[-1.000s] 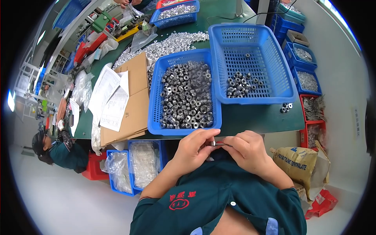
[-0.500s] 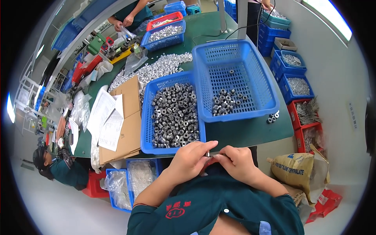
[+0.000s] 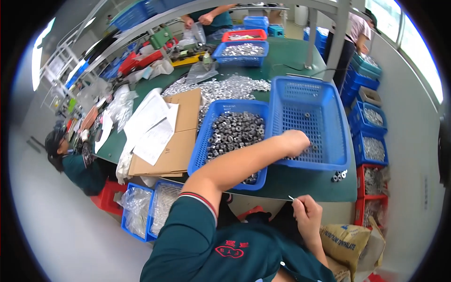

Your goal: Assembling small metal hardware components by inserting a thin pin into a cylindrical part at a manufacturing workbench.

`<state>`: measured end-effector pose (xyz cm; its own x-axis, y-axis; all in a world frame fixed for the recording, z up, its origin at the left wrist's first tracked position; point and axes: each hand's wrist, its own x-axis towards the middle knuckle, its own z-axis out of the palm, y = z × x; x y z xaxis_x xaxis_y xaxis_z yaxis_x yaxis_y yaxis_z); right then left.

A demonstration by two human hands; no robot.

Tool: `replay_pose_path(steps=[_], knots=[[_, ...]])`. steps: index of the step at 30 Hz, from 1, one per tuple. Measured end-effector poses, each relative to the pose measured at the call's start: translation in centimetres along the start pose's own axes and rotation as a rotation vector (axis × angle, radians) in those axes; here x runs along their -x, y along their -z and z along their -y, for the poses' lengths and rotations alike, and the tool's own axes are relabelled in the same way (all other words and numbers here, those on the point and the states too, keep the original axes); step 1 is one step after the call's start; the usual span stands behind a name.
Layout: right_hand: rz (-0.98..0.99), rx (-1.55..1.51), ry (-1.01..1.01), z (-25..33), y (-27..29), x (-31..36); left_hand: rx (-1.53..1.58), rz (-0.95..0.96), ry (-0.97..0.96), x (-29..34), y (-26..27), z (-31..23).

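My left hand (image 3: 295, 142) reaches over the near part of the right blue basket (image 3: 345, 160), its fingers curled down and mostly hidden by the back of the hand. Beside it in that basket lie some small metal rings (image 3: 314, 147), partly covered by the hand, and a single ring (image 3: 307, 115) sits farther back. My left forearm crosses the left blue basket (image 3: 199, 141), which holds a heap of dark metal rings (image 3: 235, 134). Close to my body, off the table's front edge, my right hand (image 3: 307, 215) pinches a thin light-coloured rod (image 3: 291, 198) with its tip sticking out leftward.
Several loose rings (image 3: 339, 176) lie at the table's front right. Papers (image 3: 152, 124) rest on cardboard (image 3: 185, 136) at left. Shiny metal parts (image 3: 225, 89) spread behind the baskets. A metal frame post (image 3: 339, 40) stands at the back. Co-workers are at left, far side and right.
My hands, together at the table edge before, have parted. The left has swung forward over the right basket; the right has moved lower and right with the rod. The view has shifted.
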<state>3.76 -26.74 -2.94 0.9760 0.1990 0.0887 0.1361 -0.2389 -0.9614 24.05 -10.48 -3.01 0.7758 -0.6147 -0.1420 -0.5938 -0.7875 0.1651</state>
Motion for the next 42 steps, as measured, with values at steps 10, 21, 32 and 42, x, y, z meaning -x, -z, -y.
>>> replay_pose_path(steps=[10,21,32,42], knots=[[0.016,-0.014,-0.021,-1.2,0.2,0.8,0.211,-0.608,0.120,6.5,3.2,1.4],[0.144,-0.006,0.052,-0.4,-1.5,0.2,0.126,-0.396,0.648,18.5,-0.2,13.1],[0.169,0.001,0.074,-0.7,-2.6,0.3,0.063,-0.570,0.476,18.7,-1.3,13.5],[0.176,0.024,0.078,-0.9,-2.7,0.8,0.998,-0.701,0.432,20.6,-0.5,12.7]])
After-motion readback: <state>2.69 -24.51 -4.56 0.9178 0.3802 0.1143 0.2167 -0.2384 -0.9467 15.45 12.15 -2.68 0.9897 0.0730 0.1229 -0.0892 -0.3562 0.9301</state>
